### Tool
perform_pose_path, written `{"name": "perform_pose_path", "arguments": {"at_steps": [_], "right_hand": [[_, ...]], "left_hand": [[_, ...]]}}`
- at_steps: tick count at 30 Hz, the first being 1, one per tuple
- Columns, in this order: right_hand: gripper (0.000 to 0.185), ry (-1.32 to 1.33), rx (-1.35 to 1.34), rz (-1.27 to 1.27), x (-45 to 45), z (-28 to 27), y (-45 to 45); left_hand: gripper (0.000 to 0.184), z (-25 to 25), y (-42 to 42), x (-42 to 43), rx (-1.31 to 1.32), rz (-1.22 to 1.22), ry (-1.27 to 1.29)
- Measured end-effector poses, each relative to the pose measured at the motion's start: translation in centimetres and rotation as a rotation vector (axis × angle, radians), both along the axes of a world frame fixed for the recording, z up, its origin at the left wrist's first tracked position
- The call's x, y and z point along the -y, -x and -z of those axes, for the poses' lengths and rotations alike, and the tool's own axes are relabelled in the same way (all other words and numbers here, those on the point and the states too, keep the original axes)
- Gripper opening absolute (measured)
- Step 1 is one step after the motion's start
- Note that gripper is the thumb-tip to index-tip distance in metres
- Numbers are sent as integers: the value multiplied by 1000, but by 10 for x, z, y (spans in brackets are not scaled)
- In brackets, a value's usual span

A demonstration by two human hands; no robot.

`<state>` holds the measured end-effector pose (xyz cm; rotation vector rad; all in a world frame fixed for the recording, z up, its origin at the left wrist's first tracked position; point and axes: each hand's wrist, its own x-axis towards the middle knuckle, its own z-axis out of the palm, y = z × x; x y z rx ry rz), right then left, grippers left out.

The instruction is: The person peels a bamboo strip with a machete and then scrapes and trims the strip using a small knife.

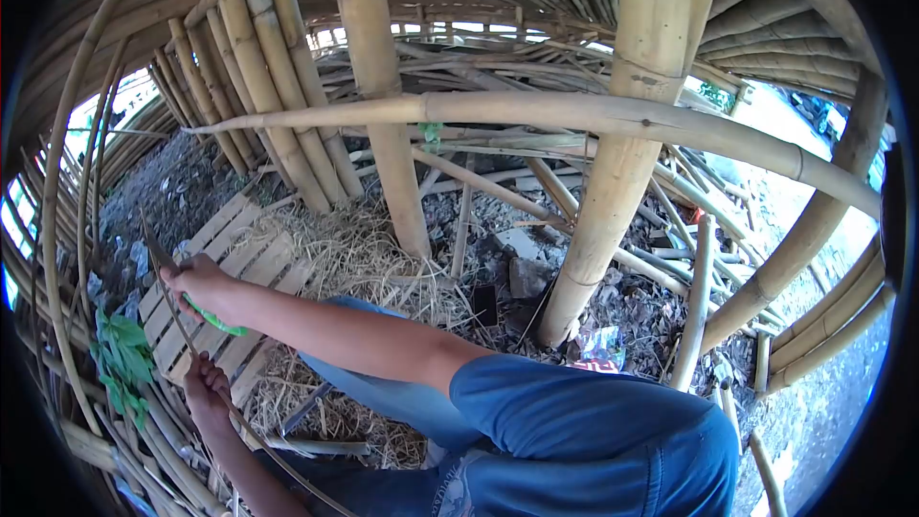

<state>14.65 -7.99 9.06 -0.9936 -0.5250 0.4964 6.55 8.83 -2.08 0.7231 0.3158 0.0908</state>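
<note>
My right hand [198,289] is closed around the green handle [216,320] of a knife, whose dark blade [161,257] points away to the upper left. Below it, my left hand [206,389] grips a thin bamboo strip [257,438]. The strip runs from near the blade, past both hands, down to the bottom edge beside my body. Where exactly blade and strip touch, I cannot tell. Under the hands lies a slatted bamboo or wooden platform [272,247].
Thick bamboo posts [598,220] stand ahead, crossed by a long bamboo pole [536,110]. Shavings [349,278] cover the ground, with a dark phone-like rectangle [485,304] and a plastic packet [601,349]. Green leaves [124,359] hang at the left. Cut bamboo [696,302] lies to the right.
</note>
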Motion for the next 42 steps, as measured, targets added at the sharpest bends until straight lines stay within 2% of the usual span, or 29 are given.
{"name": "perform_pose_path", "arguments": {"at_steps": [3, 5, 7, 12, 16, 18, 19, 21, 23, 25, 27, 29, 30, 31, 32, 33, 34, 35, 36, 37, 38, 42], "right_hand": [[28, -141, 30, -65, 17, 3, 7], [26, -141, 12, -65, 31, 12, 6], [25, -75, 140, -51, 41, 22, 0], [21, -23, 128, 66, 48, 23, -7], [20, 42, 160, 145, 45, 24, -21], [19, 130, 364, 225, 39, 27, -33], [19, 138, 365, 236, 38, 27, -40], [20, 157, 490, 305, 34, 25, -48], [20, 154, 402, 302, 20, 28, -57], [23, 321, 680, 768, 0, 31, -66], [26, 268, 605, 698, 13, 12, -56], [31, 480, 711, 536, 8, -2, -57], [32, 521, 798, 556, 5, -5, -54], [33, 549, 894, 564, 4, -2, -57], [30, 593, 1008, 493, 1, 6, -62], [26, 543, 1259, 557, 2, 21, -66], [22, 503, 1330, 622, 8, 30, -63], [23, 383, 1140, 499, 16, 35, -59], [26, 550, 1130, 419, 22, 39, -54], [27, 589, 1042, 358, 27, 41, -46], [27, 488, 1001, 351, 28, 53, -42], [26, 508, 1274, 220, 28, 71, -16]], "left_hand": [[24, 0, -6, 8, 14, 22, 56], [23, 0, -10, 12, 15, 55, 52], [23, 6, -18, 10, 40, 175, 30], [21, 6, -27, 27, -35, 72, -9], [21, 6, -30, 20, 40, 253, -111], [21, -1, -27, 25, -18, 239, -143], [21, -5, -29, 28, -15, 251, -138], [23, -13, -25, 38, -78, 106, -142], [22, -27, -14, 51, -105, 55, -169], [43, -44, -1, 58, -261, 228, 14], [38, -56, 8, 74, -283, 141, -41], [31, -69, 18, 83, -200, 199, 33], [22, -69, 20, 94, -244, 28, -128], [20, -65, 26, 89, -178, 122, -171], [20, -58, 28, 91, -113, 131, -86], [19, -51, 29, 92, -100, 105, 36], [17, -49, 33, 98, -126, 55, -81], [15, -45, 38, 100, -109, 33, -130], [16, -51, 43, 103, -120, 19, -133], [18, -53, 50, 105, -129, 15, -135], [20, -50, 51, 106, -118, -7, -115], [28, -45, 58, 100, -94, 4, -107]]}}
